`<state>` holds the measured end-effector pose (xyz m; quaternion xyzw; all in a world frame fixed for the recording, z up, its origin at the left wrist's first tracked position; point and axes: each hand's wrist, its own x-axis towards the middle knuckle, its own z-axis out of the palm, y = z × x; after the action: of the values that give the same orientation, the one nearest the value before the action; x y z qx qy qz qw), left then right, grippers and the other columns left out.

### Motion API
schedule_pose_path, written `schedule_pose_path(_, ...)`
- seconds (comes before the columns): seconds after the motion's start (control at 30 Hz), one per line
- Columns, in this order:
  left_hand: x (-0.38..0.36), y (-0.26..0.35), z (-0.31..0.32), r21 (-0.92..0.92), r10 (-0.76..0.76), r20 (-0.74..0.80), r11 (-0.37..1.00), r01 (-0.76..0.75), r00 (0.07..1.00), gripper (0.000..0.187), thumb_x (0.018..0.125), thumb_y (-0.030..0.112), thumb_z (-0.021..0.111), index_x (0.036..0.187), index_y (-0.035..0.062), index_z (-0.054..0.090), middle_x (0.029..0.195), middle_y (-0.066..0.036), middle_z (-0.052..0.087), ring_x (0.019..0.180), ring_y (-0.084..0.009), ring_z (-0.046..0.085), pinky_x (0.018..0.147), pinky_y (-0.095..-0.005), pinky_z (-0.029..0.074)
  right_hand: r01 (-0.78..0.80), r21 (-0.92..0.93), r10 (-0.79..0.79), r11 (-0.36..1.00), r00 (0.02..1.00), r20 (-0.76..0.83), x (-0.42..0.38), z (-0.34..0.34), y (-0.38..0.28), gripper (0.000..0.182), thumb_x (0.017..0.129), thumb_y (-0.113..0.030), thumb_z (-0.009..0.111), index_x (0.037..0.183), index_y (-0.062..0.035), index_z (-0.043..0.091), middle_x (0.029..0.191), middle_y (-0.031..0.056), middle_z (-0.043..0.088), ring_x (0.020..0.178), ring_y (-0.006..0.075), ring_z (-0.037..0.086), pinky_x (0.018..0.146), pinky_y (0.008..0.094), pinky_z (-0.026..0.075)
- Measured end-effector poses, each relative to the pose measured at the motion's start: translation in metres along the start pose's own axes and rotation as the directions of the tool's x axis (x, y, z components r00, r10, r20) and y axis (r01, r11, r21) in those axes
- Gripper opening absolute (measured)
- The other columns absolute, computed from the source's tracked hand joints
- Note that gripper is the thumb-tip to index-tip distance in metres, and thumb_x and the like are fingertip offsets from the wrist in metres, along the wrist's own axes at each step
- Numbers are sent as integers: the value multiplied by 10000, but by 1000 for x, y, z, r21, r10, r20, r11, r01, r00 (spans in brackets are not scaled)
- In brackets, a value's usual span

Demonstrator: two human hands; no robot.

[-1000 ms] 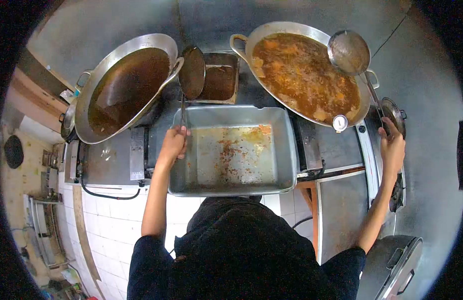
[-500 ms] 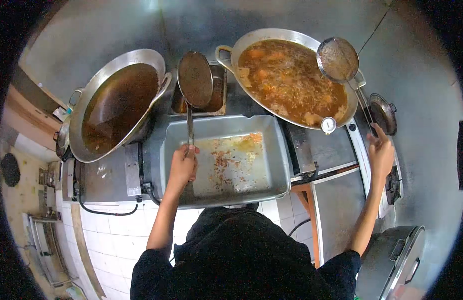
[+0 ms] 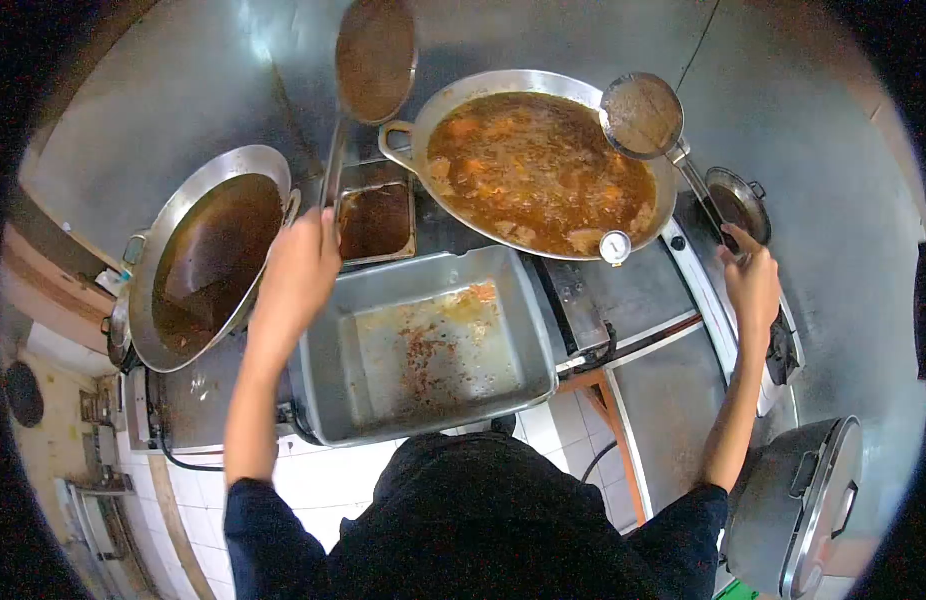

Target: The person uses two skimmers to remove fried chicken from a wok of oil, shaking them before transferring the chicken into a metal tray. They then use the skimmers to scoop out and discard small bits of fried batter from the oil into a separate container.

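Observation:
My left hand [image 3: 303, 260] is closed around the handle of a round mesh strainer [image 3: 376, 62]. That strainer is raised toward the back wall, above a rectangular metal container [image 3: 412, 245] of dark brown liquid. My right hand [image 3: 753, 285] grips the handle of a second mesh strainer [image 3: 643, 115], whose round head is over the right rim of a large wok [image 3: 523, 81]. Bubbling brown oil [image 3: 538, 165] with orange and pale pieces fills this wok. A dial thermometer [image 3: 614, 246] sits at its near rim. Closest to my body is a grey tub [image 3: 531, 325] with brown crumbs inside.
Another wok [image 3: 261, 160] with dark, still oil stands at the left. A small dark pan [image 3: 735, 205] sits beyond my right hand. At the lower right is a big lidded pot [image 3: 783, 510]. The metal wall [image 3: 543, 30] runs along the back.
My left hand has lifted its strainer up and away from above the metal container and tub. The right strainer stays over the wok's right edge. The whole view has shifted and turned slightly.

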<state>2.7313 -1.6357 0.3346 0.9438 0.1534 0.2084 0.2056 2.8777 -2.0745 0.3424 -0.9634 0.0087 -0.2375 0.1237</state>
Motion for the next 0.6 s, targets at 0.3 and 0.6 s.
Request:
schedule_pose_path(0.3, 89, 60, 26, 325, 180, 345, 898, -297, 921, 187, 761, 61, 517, 777, -96, 617, 837, -320, 593, 854, -425, 602, 748, -461, 500, 20, -16, -19, 1000, 1000, 22, 22, -12, 21, 322, 788, -235, 637, 1098, -150, 639, 771, 182, 629, 759, 353, 621, 676, 422, 472)
schedule_pose_path(0.6, 189, 112, 39, 287, -235, 756, 958, 14, 611, 285, 723, 53, 506, 450, 24, 430, 423, -61, 419, 328, -203, 431, 343, -324, 401, 154, -143, -152, 978, 988, 28, 49, -23, 30, 323, 797, -199, 605, 1114, -142, 607, 936, 181, 639, 886, 360, 611, 776, 451, 482)
